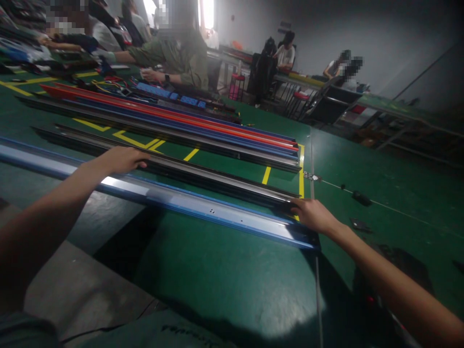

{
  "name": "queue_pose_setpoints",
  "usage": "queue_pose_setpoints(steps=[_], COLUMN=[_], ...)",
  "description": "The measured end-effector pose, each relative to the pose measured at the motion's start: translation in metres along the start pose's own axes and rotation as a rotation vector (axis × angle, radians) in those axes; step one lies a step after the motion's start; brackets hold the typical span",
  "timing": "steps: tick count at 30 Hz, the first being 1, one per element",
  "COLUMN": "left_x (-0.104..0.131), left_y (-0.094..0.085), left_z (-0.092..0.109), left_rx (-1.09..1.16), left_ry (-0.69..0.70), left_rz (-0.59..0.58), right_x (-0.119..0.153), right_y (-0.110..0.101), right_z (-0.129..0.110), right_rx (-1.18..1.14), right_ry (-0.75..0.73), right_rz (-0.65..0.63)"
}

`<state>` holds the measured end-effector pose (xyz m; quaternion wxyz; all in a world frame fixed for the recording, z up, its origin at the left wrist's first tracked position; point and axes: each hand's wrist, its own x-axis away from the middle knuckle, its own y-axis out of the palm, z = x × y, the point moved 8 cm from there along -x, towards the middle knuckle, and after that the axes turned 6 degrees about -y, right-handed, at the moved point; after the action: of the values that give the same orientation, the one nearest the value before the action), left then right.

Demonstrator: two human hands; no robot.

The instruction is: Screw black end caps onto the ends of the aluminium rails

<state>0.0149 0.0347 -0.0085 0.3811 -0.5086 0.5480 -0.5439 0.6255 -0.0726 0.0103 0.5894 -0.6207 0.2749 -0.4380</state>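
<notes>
I have both hands on the near black rail (203, 174), which lies lengthwise over the green desk (224, 266), just behind the blue channel (188, 203). My left hand (126, 160) grasps it partway along, thumb on the near side, the other fingertips hidden from me; my right hand (308, 212) pinches its right-hand end, just above the end of the blue channel. I take the step in hand to be handling or positioning this one rail, though I can't tell whether it rests fully on the desk or is slightly raised. Beyond it, past a gap crossed by yellow tape (191, 154), sit another black rail (203, 140) and a red strip (174, 113), bundled close together. As I judge it, the next move calls for both hands working together, so that such a long piece doesn't swing at its far left end (the stretch I control least, with nothing gripping it). I'd also want my right hand kept clear of the blue channel's edge, so the two pieces don't scrape.
</notes>
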Motion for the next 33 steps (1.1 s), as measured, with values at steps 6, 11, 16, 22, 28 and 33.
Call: queue_pose_setpoints(steps=[6,11,16,22,28,33], left_x=[0.008,0.015,0.019,0.023,0.025,0.026], left_y=[0.005,0.01,0.01,0.011,0.011,0.012], left_z=[0.001,-0.002,0.002,0.005,0.003,0.004], left_rx=[-0.115,-0.103,-0.053,-0.011,0.027,0.046], left_ry=[-0.008,-0.019,-0.01,-0.03,-0.016,-0.009], left_rz=[-0.06,-0.077,-0.111,-0.175,-0.17,-0.162], right_x=[0.009,0.011,0.014,0.02,0.022,0.023], right_y=[0.001,0.005,0.002,0.0,-0.003,-0.001], right_z=[-0.004,-0.003,-0.012,-0.02,-0.026,-0.027], right_rx=[-0.02,-0.056,-0.147,-0.213,-0.232,-0.239], right_ry=[-0.015,-0.042,-0.11,-0.184,-0.191,-0.192], right_rz=[-0.016,-0.025,-0.046,-0.055,-0.039,-0.021])
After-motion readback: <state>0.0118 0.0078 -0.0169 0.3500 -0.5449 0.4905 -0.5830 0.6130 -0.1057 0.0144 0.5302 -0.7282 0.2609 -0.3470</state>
